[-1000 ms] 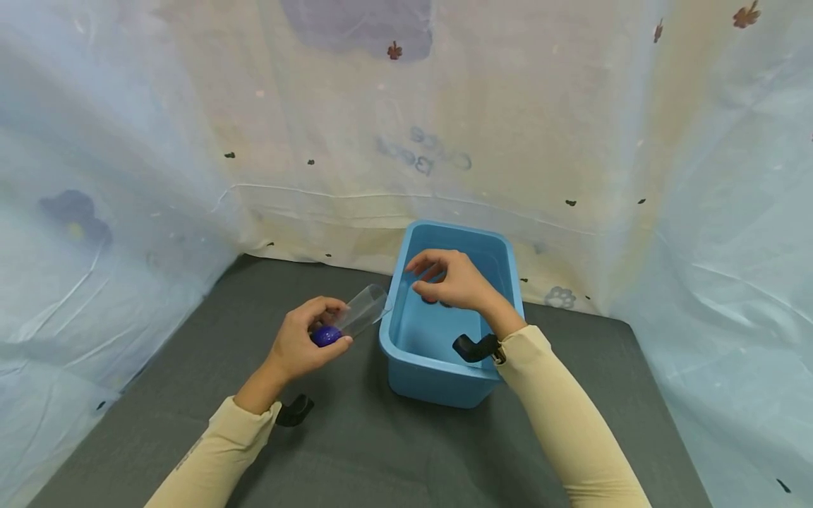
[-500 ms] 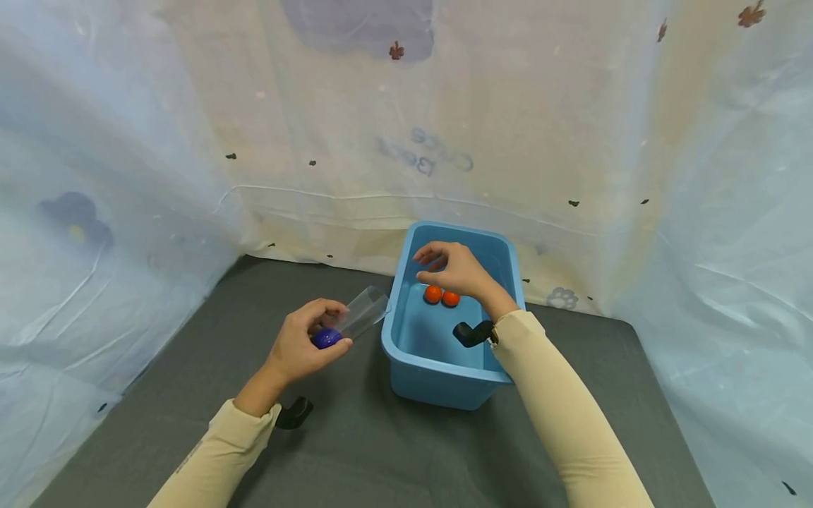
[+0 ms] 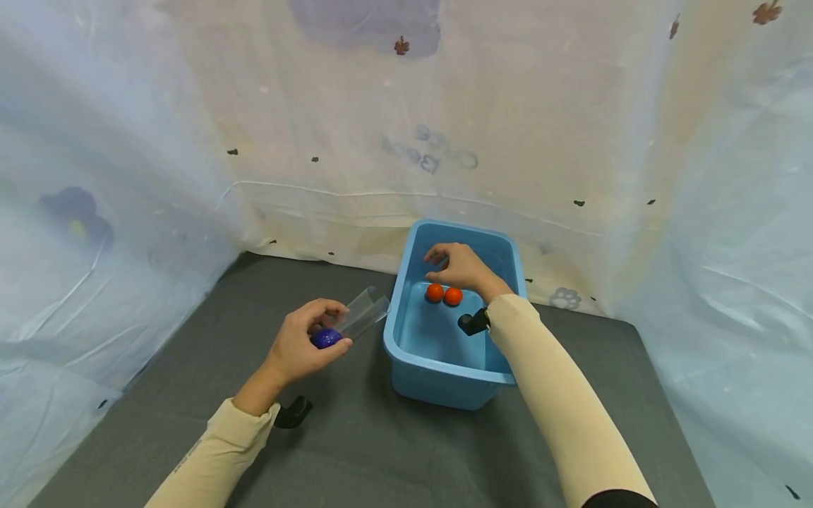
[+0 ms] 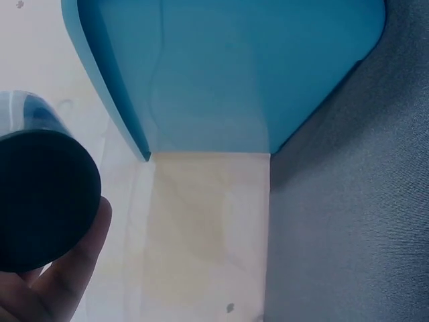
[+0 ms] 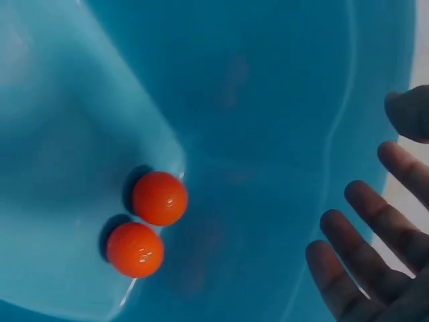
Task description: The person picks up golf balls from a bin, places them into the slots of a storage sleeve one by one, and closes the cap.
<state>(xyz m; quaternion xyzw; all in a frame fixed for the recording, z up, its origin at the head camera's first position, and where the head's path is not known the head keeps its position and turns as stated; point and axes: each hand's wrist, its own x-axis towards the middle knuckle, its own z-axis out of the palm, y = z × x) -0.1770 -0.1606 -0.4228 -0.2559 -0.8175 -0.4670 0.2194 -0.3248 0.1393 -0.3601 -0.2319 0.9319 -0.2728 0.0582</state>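
Note:
My left hand [image 3: 297, 342] grips a clear tube [image 3: 367, 314], tilted with its far end toward the blue bin [image 3: 438, 384]. A purple ball [image 3: 326, 338] sits at the tube's near end, by the palm. The left wrist view shows the tube's dark round end [image 4: 47, 201], with fingers [image 4: 70, 282] around it. Over the bin hovers my right hand [image 3: 466, 268], fingers loosely spread and holding nothing. Two orange balls lie side by side on the bin floor, one left [image 3: 435, 293] and one right [image 3: 453, 296]; the right wrist view shows them apart from the fingertips [image 5: 365, 194].
The bin stands on a grey cloth-covered surface [image 3: 356, 444], near its back edge. A pale patterned sheet [image 3: 317, 106] hangs behind and at both sides. The bin's left rim [image 3: 395, 310] is close to the tube's far end.
My right hand has shifted slightly right and farther back over the bin, and the orange balls beneath it have come into clear sight. The left hand and tube have stayed nearly still.

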